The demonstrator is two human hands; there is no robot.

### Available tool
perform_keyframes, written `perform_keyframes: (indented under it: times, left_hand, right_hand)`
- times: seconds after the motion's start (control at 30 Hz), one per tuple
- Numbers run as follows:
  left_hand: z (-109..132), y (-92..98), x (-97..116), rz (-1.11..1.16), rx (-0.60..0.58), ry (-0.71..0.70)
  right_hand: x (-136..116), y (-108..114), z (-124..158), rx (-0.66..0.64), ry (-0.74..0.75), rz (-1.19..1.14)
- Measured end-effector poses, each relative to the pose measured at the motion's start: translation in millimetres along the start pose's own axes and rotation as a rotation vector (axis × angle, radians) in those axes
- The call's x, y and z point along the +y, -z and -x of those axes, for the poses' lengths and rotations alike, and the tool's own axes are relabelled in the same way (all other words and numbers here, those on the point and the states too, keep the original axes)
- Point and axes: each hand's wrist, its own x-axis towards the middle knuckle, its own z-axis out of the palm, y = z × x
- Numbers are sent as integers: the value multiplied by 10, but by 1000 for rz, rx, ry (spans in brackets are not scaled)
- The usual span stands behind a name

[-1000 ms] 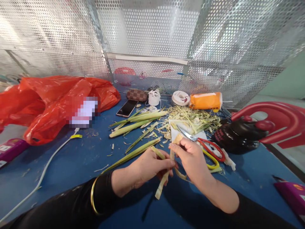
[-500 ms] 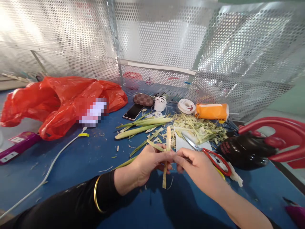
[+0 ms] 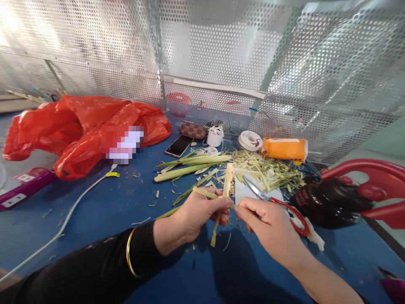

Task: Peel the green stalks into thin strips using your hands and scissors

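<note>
Pale leaf strips are crossed between my hands, above the blue table. My left hand (image 3: 196, 217) is closed, pinching the crossing between thumb and fingers. One flat leaf strip (image 3: 228, 180) stands up from that pinch and its tail hangs below. Another, greener strip (image 3: 204, 193) sticks out leftward over the index finger. My right hand (image 3: 268, 223) is also closed, its thumb and index finger on the strip's end at the left fingertips; the fingers partly hide that end. Red-handled scissors (image 3: 257, 191) lie just behind the right hand, partly on white paper (image 3: 241, 193).
Green leaf stalks (image 3: 180, 171) and a heap of shredded leaf (image 3: 272, 171) lie beyond my hands. Behind are a phone (image 3: 179, 146), a ribbon spool (image 3: 249, 141) and an orange packet (image 3: 284, 149). A red plastic bag (image 3: 85, 126) sits left, a black-and-red pot-like object (image 3: 329, 202) right.
The upright strip now leans, its top to the right and its tail to the left. My right fingers have shifted slightly at the strip's end. The whole view has moved a little.
</note>
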Motion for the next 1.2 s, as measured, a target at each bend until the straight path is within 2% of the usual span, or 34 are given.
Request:
perform_keyframes:
  times: [0.13,0.2,0.27,0.37,0.4,0.43,0.5,0.57,0.63,0.8,1.07,1.2]
  left_hand:
    - [-18,21,25,51,54,69]
    - [-28,51,47,72,27,94]
    - [-32,83,70,89,-46,81]
    - [-29,107,87,93,-102,4]
    - [-26,106,87,90,-93,-17]
    - [-23,100,83,89,-78,-32]
    - [-15,80,75,103,-59,-44]
    - [-5,54,71,122,-68,-55]
    - [4,30,72,125,-70,-75]
    - [11,2,61,163,-25,-71]
    - [-3,17,16,216,-3,-37]
    - [-14,15,0,228,48,-24]
  right_hand:
    - [22,-18,-34,-5,0,4]
    - [58,-28,-55,11,3,32]
    - [91,-29,-65,145,52,113]
    - [96,-23,-35,505,244,269]
    - [83,-28,-16,569,309,300]
    - [67,-41,3,571,356,314]
    - [37,-93,33,448,365,293]
    - [20,-165,40,327,295,220]
    - [17,-226,28,278,242,126]
    - [1,-227,-7,200,310,-12]
    - [19,-214,18,169,347,80]
    - [25,-253,34,163,345,96]
